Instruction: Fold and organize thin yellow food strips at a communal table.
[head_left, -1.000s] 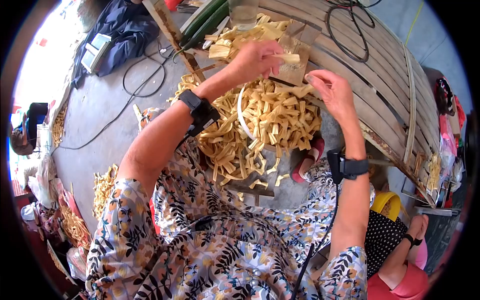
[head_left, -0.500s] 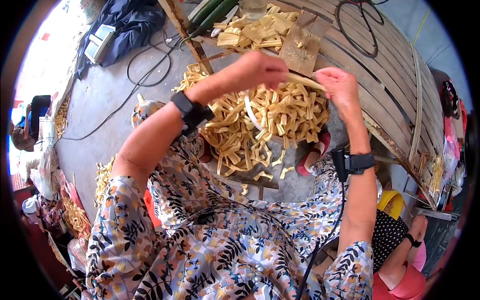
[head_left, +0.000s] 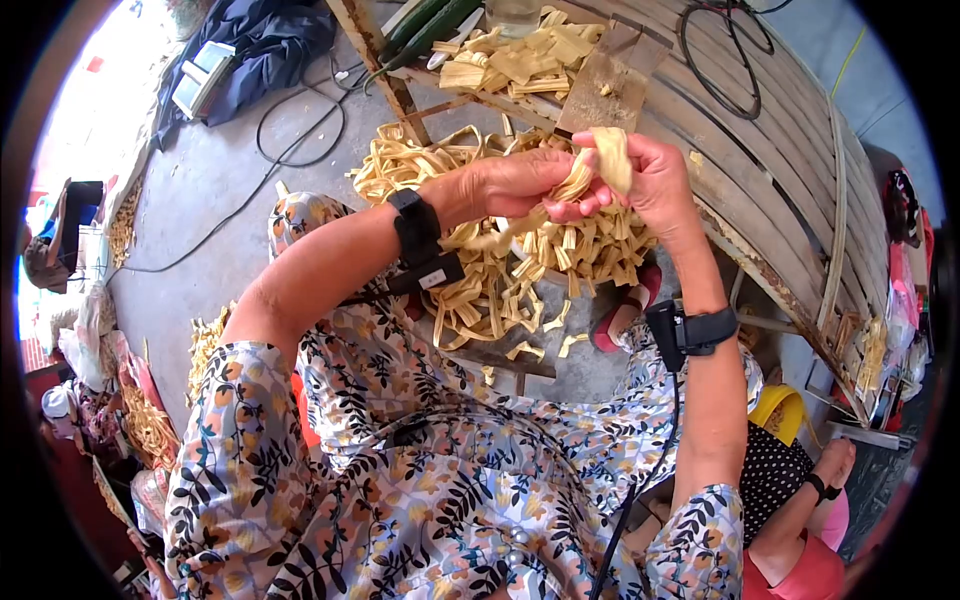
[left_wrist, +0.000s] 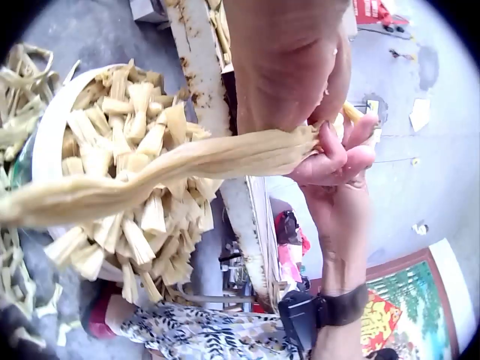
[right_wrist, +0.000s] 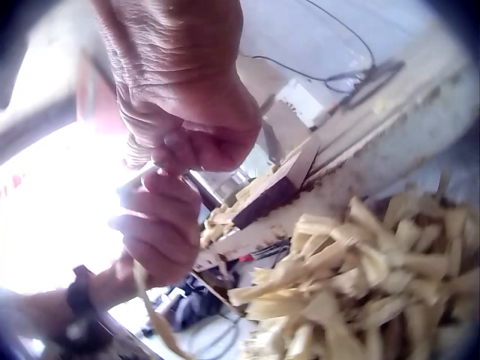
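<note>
My left hand (head_left: 525,185) holds a pale yellow pleated strip (left_wrist: 225,156), whose long tail trails past the wrist toward the lower left. The strip's bunched end passes between both hands, just in front of a small wooden board (head_left: 600,95). Close against it, my right hand (head_left: 660,185) pinches a folded, flattened part of the same pale material (head_left: 612,160) between thumb and fingers. Below the hands, a heap of short knotted pieces (left_wrist: 142,127) fills a white-rimmed basin (left_wrist: 49,142). Longer loose strips (head_left: 425,165) spill beside it.
A slatted wooden bench (head_left: 770,200) with a rusty edge stands at the right. Flat cut pieces (head_left: 530,60) and long green vegetables (head_left: 430,25) lie near the board. A black cable (head_left: 260,150) crosses the floor. Another person's arm (head_left: 820,485) shows at lower right.
The strip was stretched between the hands half a second ago. Now the hands have come together, with the strip bunched between them and its tail hanging to the left.
</note>
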